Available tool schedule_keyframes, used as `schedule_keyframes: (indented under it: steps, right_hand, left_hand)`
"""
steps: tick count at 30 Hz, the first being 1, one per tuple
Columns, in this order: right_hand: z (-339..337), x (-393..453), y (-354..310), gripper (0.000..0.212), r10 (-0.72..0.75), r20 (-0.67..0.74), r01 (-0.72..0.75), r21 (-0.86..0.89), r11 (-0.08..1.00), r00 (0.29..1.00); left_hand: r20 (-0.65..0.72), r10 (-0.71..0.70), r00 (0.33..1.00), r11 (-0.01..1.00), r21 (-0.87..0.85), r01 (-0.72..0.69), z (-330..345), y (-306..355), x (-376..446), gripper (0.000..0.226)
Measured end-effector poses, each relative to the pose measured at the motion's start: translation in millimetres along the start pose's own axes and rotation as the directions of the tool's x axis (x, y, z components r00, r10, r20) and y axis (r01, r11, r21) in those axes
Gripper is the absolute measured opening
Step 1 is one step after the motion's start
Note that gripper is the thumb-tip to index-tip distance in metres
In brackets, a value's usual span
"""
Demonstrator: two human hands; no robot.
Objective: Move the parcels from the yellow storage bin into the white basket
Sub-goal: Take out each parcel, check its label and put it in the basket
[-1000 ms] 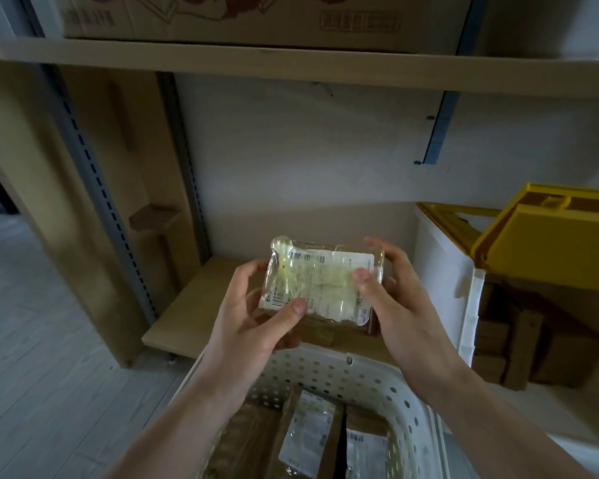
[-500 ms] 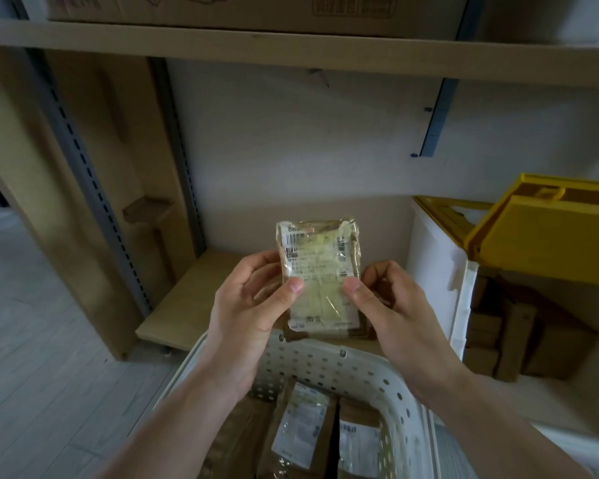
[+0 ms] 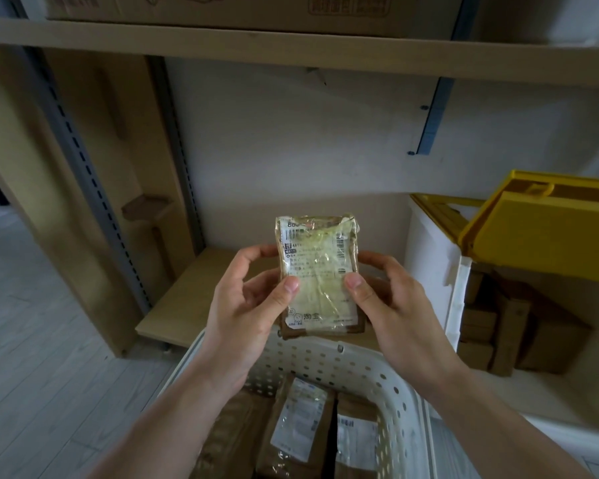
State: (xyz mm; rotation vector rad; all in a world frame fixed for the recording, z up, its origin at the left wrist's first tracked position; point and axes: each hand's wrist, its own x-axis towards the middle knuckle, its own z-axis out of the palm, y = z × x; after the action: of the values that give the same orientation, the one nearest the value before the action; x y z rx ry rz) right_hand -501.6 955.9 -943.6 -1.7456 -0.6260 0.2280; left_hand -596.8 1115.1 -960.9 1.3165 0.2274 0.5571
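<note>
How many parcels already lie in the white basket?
3 show: a plain brown parcel at left, a labelled parcel in the middle, another labelled one at right. More may lie hidden below.

I hold a taped parcel [image 3: 318, 276] upright between my left hand [image 3: 246, 305] and right hand [image 3: 395, 305], thumbs pressed on its label. Below my hands sits the white basket [image 3: 388, 382] with parcels inside. Beyond my right hand stands the yellow storage bin [image 3: 547, 233].
</note>
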Motion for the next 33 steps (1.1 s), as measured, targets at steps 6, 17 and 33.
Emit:
schedule_keyframes:
  steps: [6,17,33]
  right_hand:
    - [5,0,-1,0.034,-0.015,0.060,0.012,0.043,0.999,0.998]
    - [27,7,5,0.029,-0.053,0.064,0.050,0.047,0.998,0.996]
    - [50,14,5,0.024,-0.003,0.113,-0.005,0.070,0.998,0.994]
  left_hand:
    - [-0.031,0.002,1.000,1.000,0.014,-0.001,-7,3,-1,0.047]
    - [-0.100,-0.010,0.995,1.000,0.019,0.012,-24,7,0,0.044]
    - [-0.144,-0.025,0.989,0.996,0.078,0.037,-47,12,-2,0.043]
